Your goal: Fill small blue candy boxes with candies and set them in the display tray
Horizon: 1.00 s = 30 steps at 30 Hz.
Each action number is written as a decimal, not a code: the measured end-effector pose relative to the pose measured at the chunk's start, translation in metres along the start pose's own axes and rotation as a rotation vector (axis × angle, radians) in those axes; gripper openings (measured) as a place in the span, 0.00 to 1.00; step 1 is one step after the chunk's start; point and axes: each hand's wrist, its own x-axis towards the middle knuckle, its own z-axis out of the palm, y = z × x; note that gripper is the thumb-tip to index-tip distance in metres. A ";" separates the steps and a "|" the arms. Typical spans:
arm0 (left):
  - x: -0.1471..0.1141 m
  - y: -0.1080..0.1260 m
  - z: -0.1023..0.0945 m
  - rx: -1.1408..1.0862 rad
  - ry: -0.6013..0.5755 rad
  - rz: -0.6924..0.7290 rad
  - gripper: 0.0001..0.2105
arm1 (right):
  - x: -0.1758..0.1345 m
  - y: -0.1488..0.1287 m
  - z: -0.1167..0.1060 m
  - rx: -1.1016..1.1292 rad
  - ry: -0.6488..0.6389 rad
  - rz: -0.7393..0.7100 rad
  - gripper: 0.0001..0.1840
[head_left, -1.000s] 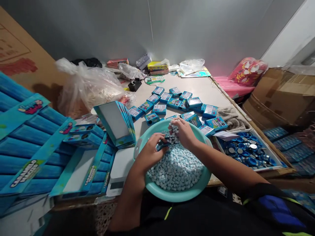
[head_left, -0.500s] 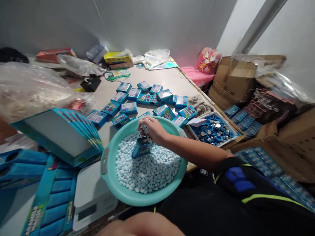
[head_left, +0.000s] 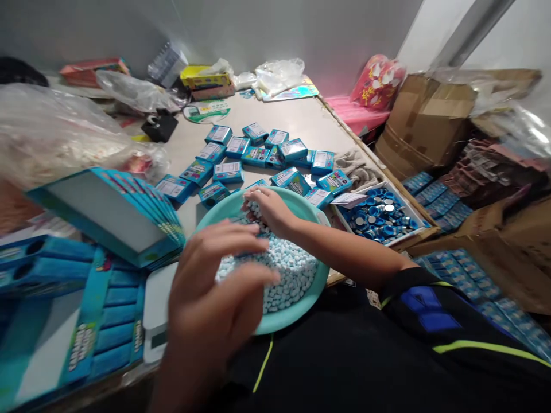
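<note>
My right hand (head_left: 274,213) is over the far side of a turquoise basin (head_left: 322,289), its fingers curled round a clump of small pale-blue candies. More candies (head_left: 293,272) fill the basin. In front of the basin, nearer the camera, my left hand (head_left: 215,275) is raised and slightly blurred. Its thumb and fingers are spread apart, with nothing seen between them. It covers the basin's left part and nearly all of the small blue box that stood among the candies.
Several small blue boxes (head_left: 228,171) lie beyond the basin. A white tray (head_left: 400,236) of blue caps is at right. Leaning cartons (head_left: 103,212), a white scale (head_left: 155,287) and larger blue packs (head_left: 116,321) stand at left. Brown cardboard boxes (head_left: 424,123) are beyond the table edge.
My left hand has risen from the bottom edge to in front of the basin, its fingers now spread. The right hand still holds candies over the basin. The view has shifted slightly.
</note>
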 end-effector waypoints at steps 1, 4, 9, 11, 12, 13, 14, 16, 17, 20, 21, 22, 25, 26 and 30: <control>0.005 -0.012 0.009 0.107 -0.010 0.089 0.05 | 0.000 0.000 -0.001 0.015 0.007 0.003 0.06; 0.012 -0.057 0.030 0.257 -0.095 -0.024 0.09 | 0.001 0.000 -0.002 0.091 0.026 0.035 0.06; 0.004 -0.100 0.038 0.102 -0.408 -0.313 0.34 | 0.001 -0.003 -0.001 0.223 0.099 0.135 0.04; 0.002 -0.101 0.037 0.111 -0.408 -0.346 0.35 | 0.000 -0.006 0.000 0.254 0.122 0.175 0.03; 0.002 -0.100 0.037 0.124 -0.392 -0.357 0.34 | 0.000 -0.008 0.000 0.271 0.133 0.191 0.02; 0.002 -0.099 0.036 0.138 -0.372 -0.369 0.31 | 0.000 -0.011 0.000 0.289 0.141 0.202 0.02; 0.002 -0.098 0.036 0.150 -0.353 -0.381 0.28 | 0.000 -0.014 -0.001 0.307 0.148 0.208 0.02; 0.003 -0.096 0.035 0.164 -0.311 -0.404 0.24 | 0.001 -0.020 -0.004 0.340 0.148 0.201 0.02; 0.004 -0.096 0.034 0.166 -0.289 -0.411 0.22 | 0.001 -0.023 -0.005 0.354 0.148 0.192 0.02; 0.005 -0.095 0.033 0.154 -0.224 -0.405 0.21 | 0.002 -0.028 -0.008 0.380 0.148 0.144 0.03; 0.005 -0.095 0.033 0.145 -0.209 -0.400 0.21 | 0.001 -0.028 -0.008 0.371 0.135 0.127 0.03; 0.006 -0.094 0.033 0.135 -0.200 -0.397 0.22 | 0.001 -0.027 -0.007 0.351 0.112 0.109 0.03; 0.005 -0.094 0.033 0.105 -0.192 -0.411 0.22 | -0.003 -0.024 -0.004 0.259 0.026 0.015 0.05; 0.005 -0.094 0.033 0.093 -0.191 -0.419 0.22 | -0.005 -0.023 -0.003 0.226 0.001 -0.025 0.06; 0.002 -0.096 0.036 -0.021 -0.175 -0.471 0.24 | -0.009 -0.022 -0.002 0.119 -0.098 -0.152 0.07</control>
